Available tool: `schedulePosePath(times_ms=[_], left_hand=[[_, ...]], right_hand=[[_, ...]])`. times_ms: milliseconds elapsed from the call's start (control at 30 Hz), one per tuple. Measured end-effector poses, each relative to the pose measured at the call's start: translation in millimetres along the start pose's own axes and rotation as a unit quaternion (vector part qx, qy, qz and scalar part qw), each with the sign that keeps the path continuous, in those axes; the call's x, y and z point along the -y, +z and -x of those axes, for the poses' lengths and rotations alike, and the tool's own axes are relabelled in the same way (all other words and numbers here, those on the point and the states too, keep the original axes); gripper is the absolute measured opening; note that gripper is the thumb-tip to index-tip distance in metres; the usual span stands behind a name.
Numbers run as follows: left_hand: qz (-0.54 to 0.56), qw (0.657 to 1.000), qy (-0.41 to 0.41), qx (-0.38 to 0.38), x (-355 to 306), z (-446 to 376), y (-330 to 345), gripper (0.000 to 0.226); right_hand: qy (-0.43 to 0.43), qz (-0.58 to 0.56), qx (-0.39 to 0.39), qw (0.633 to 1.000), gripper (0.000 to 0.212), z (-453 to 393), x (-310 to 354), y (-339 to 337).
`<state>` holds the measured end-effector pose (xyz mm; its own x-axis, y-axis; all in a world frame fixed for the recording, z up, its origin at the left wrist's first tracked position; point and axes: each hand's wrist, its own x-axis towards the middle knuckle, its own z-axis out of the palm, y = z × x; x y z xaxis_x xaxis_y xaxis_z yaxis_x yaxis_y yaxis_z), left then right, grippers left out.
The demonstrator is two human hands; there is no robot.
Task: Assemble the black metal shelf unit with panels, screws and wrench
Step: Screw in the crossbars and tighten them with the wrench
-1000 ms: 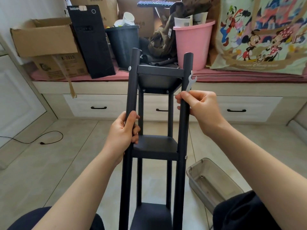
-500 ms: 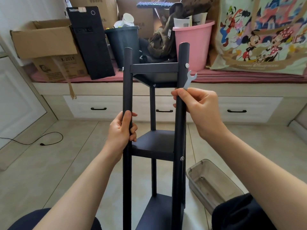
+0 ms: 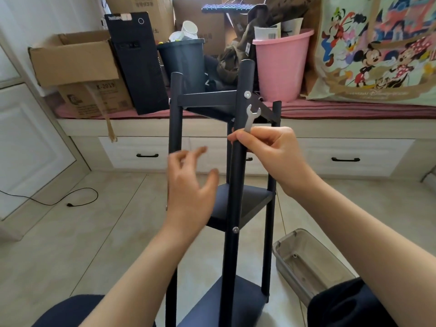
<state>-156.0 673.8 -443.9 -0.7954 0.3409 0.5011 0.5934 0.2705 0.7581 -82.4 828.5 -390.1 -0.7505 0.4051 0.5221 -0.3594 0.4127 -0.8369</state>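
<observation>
The black metal shelf unit [image 3: 236, 204] stands upright between my knees, its three panels fixed to black posts with silver screws [image 3: 247, 94]. My right hand [image 3: 271, 152] grips the nearest post below the top panel and also pinches a small silver wrench [image 3: 251, 116], whose open jaw points up. My left hand [image 3: 191, 187] hovers in front of the left post [image 3: 175, 114] with fingers spread and holds nothing.
A clear plastic tray [image 3: 306, 263] with a small part in it sits on the tile floor at my right. Behind the shelf is a drawer bench [image 3: 146, 147] with cardboard boxes, a black computer tower [image 3: 136, 62], a dark bin and a pink bucket [image 3: 280, 67]. A black cable [image 3: 77, 199] lies left.
The shelf unit has turned further round its upright axis. My left hand has let go of the left post and opened. My right hand keeps its hold on post and wrench.
</observation>
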Motion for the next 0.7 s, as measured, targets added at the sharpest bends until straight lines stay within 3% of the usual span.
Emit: schedulePosePath(times_ms=[67, 133, 200, 333, 500, 700], left_hand=[[0.098, 0.985, -0.085, 0.114, -11.8, 7.1, 8.2, 0.031], [0.152, 0.964, -0.134, 0.171, -16.4, 12.0, 16.9, 0.016], [0.201, 0.956, -0.144, 0.159, -17.7, 14.0, 20.5, 0.007], [0.232, 0.955, -0.141, 0.122, -13.0, 12.5, 19.9, 0.014], [0.22, 0.964, -0.117, 0.095, -8.9, 13.8, 16.2, 0.023], [0.238, 0.96, -0.104, 0.103, -8.7, 18.2, 12.6, 0.032]], right_hand=[[0.01, -0.013, 0.004, 1.0, 0.014, -2.4, 0.7, 5.8], [0.017, -0.014, 0.014, 1.0, 0.016, -3.7, 1.1, 11.8], [0.017, -0.016, 0.025, 0.999, 0.016, -4.5, 1.4, 16.6], [0.029, -0.037, 0.042, 0.998, 0.019, -7.8, 3.1, 17.1], [0.12, -0.059, 0.074, 0.988, 0.033, -10.6, -4.3, 14.1], [0.17, 0.017, 0.092, 0.981, 0.029, -8.1, -7.2, 22.5]])
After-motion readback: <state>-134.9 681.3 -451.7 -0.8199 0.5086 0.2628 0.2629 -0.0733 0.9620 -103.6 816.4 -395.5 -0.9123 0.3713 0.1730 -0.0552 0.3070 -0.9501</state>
